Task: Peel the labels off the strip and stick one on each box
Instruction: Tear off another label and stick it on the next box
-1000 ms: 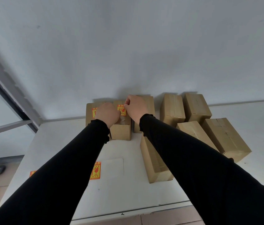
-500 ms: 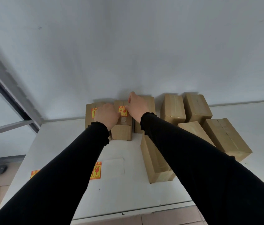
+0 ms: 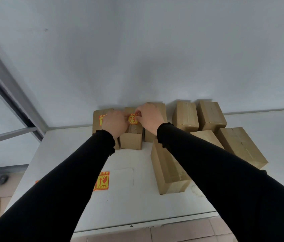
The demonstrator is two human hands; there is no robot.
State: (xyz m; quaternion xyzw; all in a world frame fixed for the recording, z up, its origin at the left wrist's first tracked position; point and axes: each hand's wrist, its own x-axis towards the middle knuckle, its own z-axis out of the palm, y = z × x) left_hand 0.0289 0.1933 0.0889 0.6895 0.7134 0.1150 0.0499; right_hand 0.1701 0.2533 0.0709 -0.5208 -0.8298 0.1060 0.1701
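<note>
Right hand (image 3: 149,117) shifted right, label (image 3: 133,119) now uncovered

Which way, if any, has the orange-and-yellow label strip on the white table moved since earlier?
No; the orange-and-yellow label strip keeps its place beside the long brown cardboard box.

Red-and-yellow fragile-goods labels; their small print cannot be read.

The label on the strip (image 3: 103,180), lying on the white table (image 3: 137,206) at about 7 o'clock from the frame's middle, shows an upward arrow and a wine-glass symbol in red on yellow, with rows of characters above and below too blurred to read. The label on the second box (image 3: 133,119), at 6 o'clock just under the middle, carries the same arrow and glass, partly covered by fingers. The label on the leftmost box (image 3: 101,119), at its 9 o'clock, is mostly hidden by a hand.
</note>
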